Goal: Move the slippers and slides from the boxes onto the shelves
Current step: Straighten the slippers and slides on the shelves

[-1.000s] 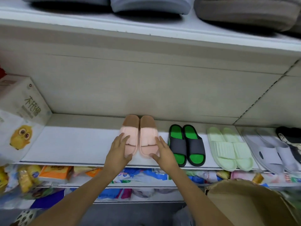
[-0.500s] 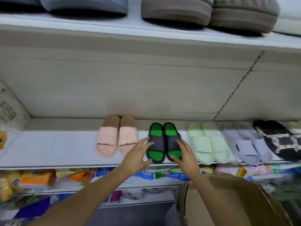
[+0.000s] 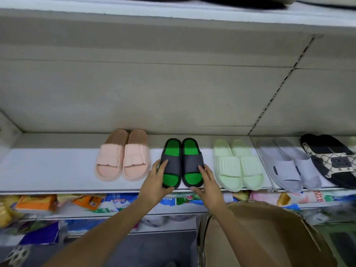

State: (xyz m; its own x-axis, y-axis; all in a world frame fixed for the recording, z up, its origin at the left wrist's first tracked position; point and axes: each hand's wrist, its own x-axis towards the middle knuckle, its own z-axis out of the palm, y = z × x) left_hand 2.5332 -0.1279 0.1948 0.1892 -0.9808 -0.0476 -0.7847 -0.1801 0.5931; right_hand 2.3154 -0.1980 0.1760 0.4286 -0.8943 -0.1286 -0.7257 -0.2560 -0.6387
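Observation:
A pair of black slides with green insoles (image 3: 183,162) stands on the white shelf (image 3: 48,170), toes toward me. My left hand (image 3: 157,182) grips the left slide's outer side and front. The right slide's outer side is held by my right hand (image 3: 207,183). Left of them sits a pink pair with brown heels (image 3: 123,157). To the right lie a pale green pair (image 3: 238,166), a lilac-grey pair (image 3: 289,166) and a black patterned slide (image 3: 331,160).
A brown cardboard box (image 3: 265,237) stands open at the lower right under my right forearm. Packaged goods (image 3: 38,203) fill the lower shelf. The shelf above (image 3: 173,14) overhangs the row. Left of the pink pair the shelf surface is bare.
My hands left the pink pair and moved right onto the black and green pair, closing on its sides. The view shifted right, showing more of the box.

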